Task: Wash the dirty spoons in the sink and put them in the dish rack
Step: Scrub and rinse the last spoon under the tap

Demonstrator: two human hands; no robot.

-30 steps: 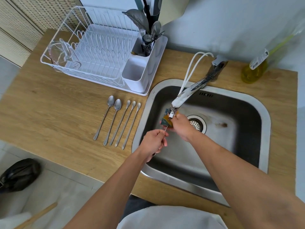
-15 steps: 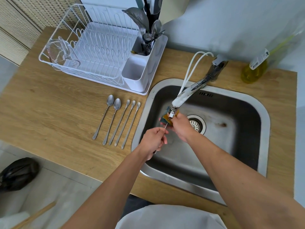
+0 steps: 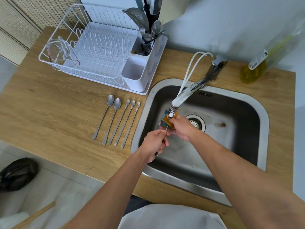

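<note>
Spoons waiting for a wash are lined up in a neat row of five on the desk, just beside the sink, so each is an easy grab. A sixth spoon is over the basin right now. The left hand has a closed grip on its handle, fist curled, wrist angled in from the desk side, pointing the bowl end toward the sponge. The right hand is clamped around the sponge right under the faucet nozzle, forearm reaching diagonally across the basin. The spoon's bowl is hidden by sponge and fingers. The dish rack sits behind the row, its cutlery cup nearest the sink, I guess for a short drop-off.
</note>
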